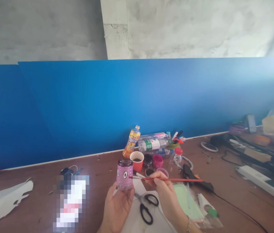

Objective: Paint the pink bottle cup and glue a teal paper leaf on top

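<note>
My left hand (118,207) holds up a cut plastic bottle bottom (122,183), painted purple with a dark band round its top and two drawn eyes. Between the fingers of my right hand (162,191) is a paintbrush (180,180) with a red handle. Its bristle tip is at the purple side, beside the right eye; whether it touches I cannot tell. Under my hands, black-handled scissors (147,210) lie on white paper (137,220). Just behind stand a red paper cup (137,163) of dark liquid and a magenta paint pot (157,160), with dark pots alongside.
Plastic bottles (153,144) lie at the back beside an upright orange-labelled bottle (131,142). On the right are a black glue gun (195,181), its cord and a power strip (265,184). A blurred-out bright screen (71,204) and torn white sheet (3,204) lie left. A blue partition (127,97) rises behind.
</note>
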A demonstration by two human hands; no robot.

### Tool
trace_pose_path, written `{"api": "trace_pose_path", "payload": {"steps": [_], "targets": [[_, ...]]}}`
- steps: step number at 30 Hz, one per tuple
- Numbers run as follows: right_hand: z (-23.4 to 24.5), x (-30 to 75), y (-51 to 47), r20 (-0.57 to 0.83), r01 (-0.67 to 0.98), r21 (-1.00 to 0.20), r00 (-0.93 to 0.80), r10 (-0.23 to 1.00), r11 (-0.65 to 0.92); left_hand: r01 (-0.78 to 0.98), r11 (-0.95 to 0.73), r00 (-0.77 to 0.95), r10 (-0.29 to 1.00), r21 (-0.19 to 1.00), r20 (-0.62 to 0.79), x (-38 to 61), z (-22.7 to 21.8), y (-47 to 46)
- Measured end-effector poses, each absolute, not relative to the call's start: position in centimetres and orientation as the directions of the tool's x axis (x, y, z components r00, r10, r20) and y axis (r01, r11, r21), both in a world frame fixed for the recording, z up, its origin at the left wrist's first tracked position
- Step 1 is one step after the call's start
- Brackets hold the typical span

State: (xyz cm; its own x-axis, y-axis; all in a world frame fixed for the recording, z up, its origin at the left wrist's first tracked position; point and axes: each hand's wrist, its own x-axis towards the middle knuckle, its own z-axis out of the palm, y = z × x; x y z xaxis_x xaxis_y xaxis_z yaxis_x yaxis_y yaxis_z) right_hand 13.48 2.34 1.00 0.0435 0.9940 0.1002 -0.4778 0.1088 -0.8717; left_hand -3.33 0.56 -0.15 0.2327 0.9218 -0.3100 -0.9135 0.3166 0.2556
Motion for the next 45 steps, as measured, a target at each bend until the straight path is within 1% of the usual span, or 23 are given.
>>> {"api": "trace_pose_path", "payload": {"steps": [4,8,13,17,21,26,31,37,40,45], "targets": [[1.6,13.4,2.3,0.116,-0.52,-0.844,0.056,0.992,0.128,-0.91,0.33,0.25,0.92,0.249,-0.303,-3.2,0.2,0.5],[2.0,13.5,2.3,0.095,-0.529,-0.841,0.058,0.994,0.111,-0.9,0.369,0.302,0.911,0.232,-0.28,-3.2,0.2,0.4],[2.1,13.6,2.4,0.088,-0.548,-0.829,0.065,0.994,0.109,-0.91,0.351,0.284,0.915,0.222,-0.286,-3.3,0.0,0.5],[2.0,13.5,2.4,0.062,-0.535,-0.842,0.03,0.998,0.068,-0.907,0.353,0.286,0.917,0.23,-0.279,-3.2,0.0,0.5],[1.8,13.7,2.6,0.082,-0.552,-0.829,0.04,0.996,0.09,-0.9,0.37,0.298,0.908,0.23,-0.294,-3.4,-0.1,0.6],[1.6,13.6,2.6,0.083,-0.549,-0.832,0.018,0.996,0.079,-0.896,0.378,0.305,0.906,0.235,-0.293,-3.4,-0.1,0.6],[1.7,13.6,2.5,0.071,-0.555,-0.828,0.043,0.997,0.083,-0.899,0.37,0.298,0.909,0.233,-0.292,-3.4,-0.2,0.5],[1.7,13.7,2.6,0.052,-0.539,-0.839,0.056,0.997,0.074,-0.892,0.393,0.329,0.903,0.222,-0.278,-3.5,-0.2,0.6],[1.8,13.9,2.7,0.061,-0.542,-0.835,0.08,0.995,0.094,-0.893,0.387,0.322,0.906,0.231,-0.276,-3.5,-0.3,0.6],[2.3,13.8,2.5,0.117,-0.547,-0.826,0.07,0.991,0.137,-0.887,0.395,0.334,0.907,0.241,-0.257,-3.4,-0.6,0.7]]}}
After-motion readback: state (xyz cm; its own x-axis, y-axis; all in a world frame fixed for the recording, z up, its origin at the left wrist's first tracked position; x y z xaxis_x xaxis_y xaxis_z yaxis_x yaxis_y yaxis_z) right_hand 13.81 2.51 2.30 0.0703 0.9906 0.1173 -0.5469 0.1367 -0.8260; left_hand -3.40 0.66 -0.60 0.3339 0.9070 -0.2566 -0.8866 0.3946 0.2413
